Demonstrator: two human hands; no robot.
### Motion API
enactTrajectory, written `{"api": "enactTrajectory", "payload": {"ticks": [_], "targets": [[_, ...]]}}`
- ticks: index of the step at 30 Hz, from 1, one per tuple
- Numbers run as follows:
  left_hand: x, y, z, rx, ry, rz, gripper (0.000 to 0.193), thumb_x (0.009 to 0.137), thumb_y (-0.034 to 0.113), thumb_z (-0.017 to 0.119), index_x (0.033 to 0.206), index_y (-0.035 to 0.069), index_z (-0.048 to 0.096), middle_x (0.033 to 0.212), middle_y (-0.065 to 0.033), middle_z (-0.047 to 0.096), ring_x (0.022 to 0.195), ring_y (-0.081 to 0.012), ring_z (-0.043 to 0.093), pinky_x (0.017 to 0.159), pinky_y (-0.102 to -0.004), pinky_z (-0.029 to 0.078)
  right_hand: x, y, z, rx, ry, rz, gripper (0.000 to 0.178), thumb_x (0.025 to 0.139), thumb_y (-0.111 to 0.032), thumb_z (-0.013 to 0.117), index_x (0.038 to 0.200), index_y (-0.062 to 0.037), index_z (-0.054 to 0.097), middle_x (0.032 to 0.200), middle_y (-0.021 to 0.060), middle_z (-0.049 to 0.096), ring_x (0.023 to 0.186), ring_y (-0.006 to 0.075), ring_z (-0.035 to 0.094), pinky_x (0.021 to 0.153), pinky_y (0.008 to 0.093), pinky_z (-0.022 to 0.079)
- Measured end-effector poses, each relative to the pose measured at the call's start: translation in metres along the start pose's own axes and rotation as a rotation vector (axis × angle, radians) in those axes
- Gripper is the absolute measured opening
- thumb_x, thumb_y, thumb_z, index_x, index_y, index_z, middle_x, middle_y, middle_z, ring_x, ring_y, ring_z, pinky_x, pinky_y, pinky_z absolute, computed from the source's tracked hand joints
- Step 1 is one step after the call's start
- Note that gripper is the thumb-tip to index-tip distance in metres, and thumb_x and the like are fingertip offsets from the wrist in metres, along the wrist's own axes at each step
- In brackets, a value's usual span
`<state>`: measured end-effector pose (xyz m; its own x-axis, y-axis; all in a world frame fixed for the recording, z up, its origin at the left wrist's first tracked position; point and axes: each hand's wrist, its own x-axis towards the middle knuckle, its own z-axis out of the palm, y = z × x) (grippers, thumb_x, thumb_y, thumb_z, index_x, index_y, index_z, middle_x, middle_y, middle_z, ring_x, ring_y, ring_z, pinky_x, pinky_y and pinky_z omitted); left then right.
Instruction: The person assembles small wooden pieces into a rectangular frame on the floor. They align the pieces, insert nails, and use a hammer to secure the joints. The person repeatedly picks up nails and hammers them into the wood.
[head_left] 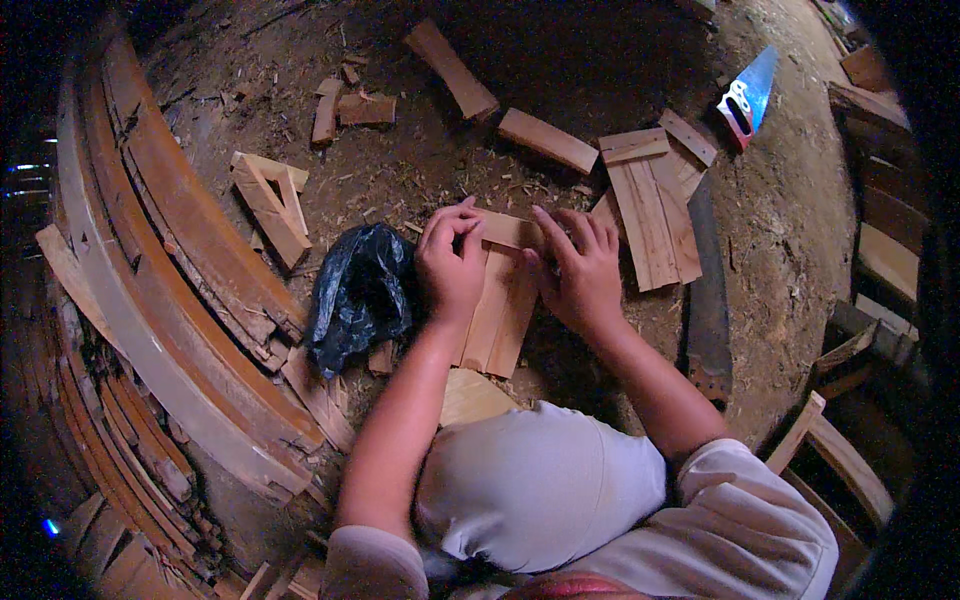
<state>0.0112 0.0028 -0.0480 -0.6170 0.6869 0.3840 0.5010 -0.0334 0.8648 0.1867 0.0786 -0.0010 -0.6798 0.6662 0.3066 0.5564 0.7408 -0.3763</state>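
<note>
A short wooden strip lies crosswise over the upper end of two narrow boards set side by side in front of me. My left hand is closed at the strip's left end, fingers curled and thumb close to them. At the other end, my right hand has its thumb and index finger on either side of the strip, its remaining fingers bent. Just left of my left hand sits a black plastic bag, its contents hidden. To the right rests a similar panel of joined boards with a cross strip at its top.
A handsaw lies far right, and a long dark saw blade runs beside the panel. Wood offcuts and a triangular wooden frame lie on the dirt floor. Long planks are stacked at left, more timber at right.
</note>
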Motion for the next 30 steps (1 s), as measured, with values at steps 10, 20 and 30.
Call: {"api": "enactTrajectory", "payload": {"ticks": [10,20,30], "targets": [[-0.002,0.006,0.002,0.008,-0.006,-0.049,0.010,0.085,-0.007,0.071,0.087,-0.001,0.062,0.102,-0.0150,0.070,0.109,-0.0321,0.071,0.092,-0.0398,0.055,-0.008,0.013,0.005,0.016,-0.077,-0.123,0.060,0.073,-0.019,0.073,0.132,-0.0239,0.065,0.141,0.0074,0.056,0.128,0.0352,0.050,0.107,0.0535,0.038],[0.000,0.018,-0.004,0.128,0.016,0.011,0.031,0.090,0.006,0.070,0.119,0.000,0.060,0.126,-0.0209,0.063,0.133,-0.0386,0.054,0.109,-0.0480,0.044,-0.002,0.012,0.005,-0.052,-0.042,-0.161,0.045,0.076,-0.022,0.078,0.120,-0.0192,0.070,0.134,0.0079,0.061,0.124,0.0359,0.054,0.102,0.0546,0.041],[-0.028,0.057,0.005,0.426,-0.634,0.227,0.102,0.097,0.069,0.040,0.160,-0.007,0.012,0.166,-0.0260,0.019,0.154,-0.0428,0.020,0.126,-0.0521,0.014,-0.008,0.020,0.010,-0.030,-0.139,-0.113,0.052,0.077,-0.026,0.067,0.129,-0.0208,0.067,0.144,0.0181,0.050,0.135,0.0396,0.045,0.108,0.0576,0.036]]}}
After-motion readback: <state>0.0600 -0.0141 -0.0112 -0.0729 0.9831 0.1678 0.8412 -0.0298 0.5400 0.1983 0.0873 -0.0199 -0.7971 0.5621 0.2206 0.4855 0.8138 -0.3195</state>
